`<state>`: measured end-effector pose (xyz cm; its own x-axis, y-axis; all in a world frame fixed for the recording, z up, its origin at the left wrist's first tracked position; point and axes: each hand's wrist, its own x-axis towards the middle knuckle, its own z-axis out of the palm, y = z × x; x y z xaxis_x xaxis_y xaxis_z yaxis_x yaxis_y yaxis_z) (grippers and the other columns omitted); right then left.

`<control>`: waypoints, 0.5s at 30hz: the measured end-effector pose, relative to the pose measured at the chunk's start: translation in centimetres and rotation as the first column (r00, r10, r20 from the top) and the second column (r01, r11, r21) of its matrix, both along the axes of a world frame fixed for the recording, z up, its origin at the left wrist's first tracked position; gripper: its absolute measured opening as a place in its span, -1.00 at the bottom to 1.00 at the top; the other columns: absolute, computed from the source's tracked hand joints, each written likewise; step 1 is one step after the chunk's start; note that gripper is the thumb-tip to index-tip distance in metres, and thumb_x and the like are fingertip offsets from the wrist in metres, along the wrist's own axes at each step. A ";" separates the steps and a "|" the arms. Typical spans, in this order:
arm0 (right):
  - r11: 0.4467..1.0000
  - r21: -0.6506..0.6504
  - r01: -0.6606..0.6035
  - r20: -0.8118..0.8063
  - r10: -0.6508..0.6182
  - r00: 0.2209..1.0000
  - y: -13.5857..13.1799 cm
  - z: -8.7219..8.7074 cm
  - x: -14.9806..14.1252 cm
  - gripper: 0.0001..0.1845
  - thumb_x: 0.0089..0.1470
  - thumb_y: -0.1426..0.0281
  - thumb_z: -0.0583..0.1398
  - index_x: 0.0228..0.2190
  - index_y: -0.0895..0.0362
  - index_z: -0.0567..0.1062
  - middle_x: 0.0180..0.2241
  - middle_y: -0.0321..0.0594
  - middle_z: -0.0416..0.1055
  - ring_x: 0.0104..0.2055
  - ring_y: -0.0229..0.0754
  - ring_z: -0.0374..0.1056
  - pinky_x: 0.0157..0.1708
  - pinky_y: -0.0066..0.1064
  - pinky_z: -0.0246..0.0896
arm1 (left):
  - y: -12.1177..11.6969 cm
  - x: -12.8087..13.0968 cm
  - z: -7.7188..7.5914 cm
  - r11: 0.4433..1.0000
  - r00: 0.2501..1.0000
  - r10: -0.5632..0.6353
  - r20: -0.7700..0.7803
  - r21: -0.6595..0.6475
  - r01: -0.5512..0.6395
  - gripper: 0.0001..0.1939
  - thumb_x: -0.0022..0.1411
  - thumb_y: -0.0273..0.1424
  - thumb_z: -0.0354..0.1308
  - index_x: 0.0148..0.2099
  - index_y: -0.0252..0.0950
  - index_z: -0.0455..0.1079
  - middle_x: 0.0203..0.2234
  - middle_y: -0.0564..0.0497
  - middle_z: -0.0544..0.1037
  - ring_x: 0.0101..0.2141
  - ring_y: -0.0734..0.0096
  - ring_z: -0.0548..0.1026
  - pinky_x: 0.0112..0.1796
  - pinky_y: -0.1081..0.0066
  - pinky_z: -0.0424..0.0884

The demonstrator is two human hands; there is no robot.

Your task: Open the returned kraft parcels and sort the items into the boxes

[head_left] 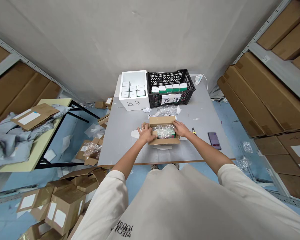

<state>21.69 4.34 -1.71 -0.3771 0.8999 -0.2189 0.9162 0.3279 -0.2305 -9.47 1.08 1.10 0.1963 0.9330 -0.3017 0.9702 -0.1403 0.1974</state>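
On the gray table (201, 115), near its front edge, an open cardboard box (164, 142) sits between the two hands, its long flaps folded outward at front and back. The left hand (146, 134) lies over the box's left end, fingers bent and slightly spread, the thumb side by a short end flap; whether they pinch the cardboard, I cannot tell. The right hand (180, 128) has its fingers close together at the right end, fingertips touching near the rear corner; its grip is also unclear. Inside the box, between both sets of fingers, lies a bundle in clear bubble wrap (163, 132), with green showing through at its right end. Behind stand a white foam box (134, 104) and a black crate (155, 100) side by side, both holding small cartons. Right of the right hand lie a small yellow-and-black object (194, 131) and a dark purple, pixelated item (214, 140).
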 end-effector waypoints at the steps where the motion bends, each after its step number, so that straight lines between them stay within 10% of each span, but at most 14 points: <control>1: 1.000 -0.001 0.002 0.004 -0.002 1.000 0.0 0.1 -0.1 -0.29 0.30 0.35 -0.01 0.42 0.21 0.12 0.46 -0.02 0.01 0.24 0.19 0.22 0.16 -0.09 0.20 | 0.0 0.0 0.0 1.000 1.000 0.001 0.006 0.005 -0.001 -0.43 0.18 0.15 0.17 0.03 -0.15 0.46 0.40 -0.17 0.12 0.44 -0.38 -0.19 0.28 -0.42 -0.17; 7: 1.000 -0.003 0.003 0.038 -0.003 0.999 0.2 0.2 -0.2 -0.32 0.35 0.24 -0.01 0.41 0.19 0.14 0.44 0.00 0.07 0.26 0.18 0.22 0.17 -0.10 0.19 | 0.6 -1.2 0.3 0.999 0.999 0.044 0.028 0.009 -0.044 -0.59 0.31 -0.13 0.08 0.14 -0.11 0.39 0.36 -0.15 0.25 0.44 -0.30 -0.13 0.24 -0.47 -0.09; 15: 1.000 -0.004 0.004 0.039 -0.003 0.999 0.3 0.2 -0.3 -0.32 0.37 0.19 -0.03 0.40 0.18 0.17 0.44 -0.01 0.08 0.28 0.19 0.20 0.19 -0.08 0.16 | 2.1 -3.8 0.5 0.987 0.987 -0.161 0.023 -0.008 0.161 -0.25 0.16 -0.33 0.24 0.38 -0.09 0.13 0.29 -0.18 0.32 0.32 -0.11 0.20 0.28 -0.18 0.07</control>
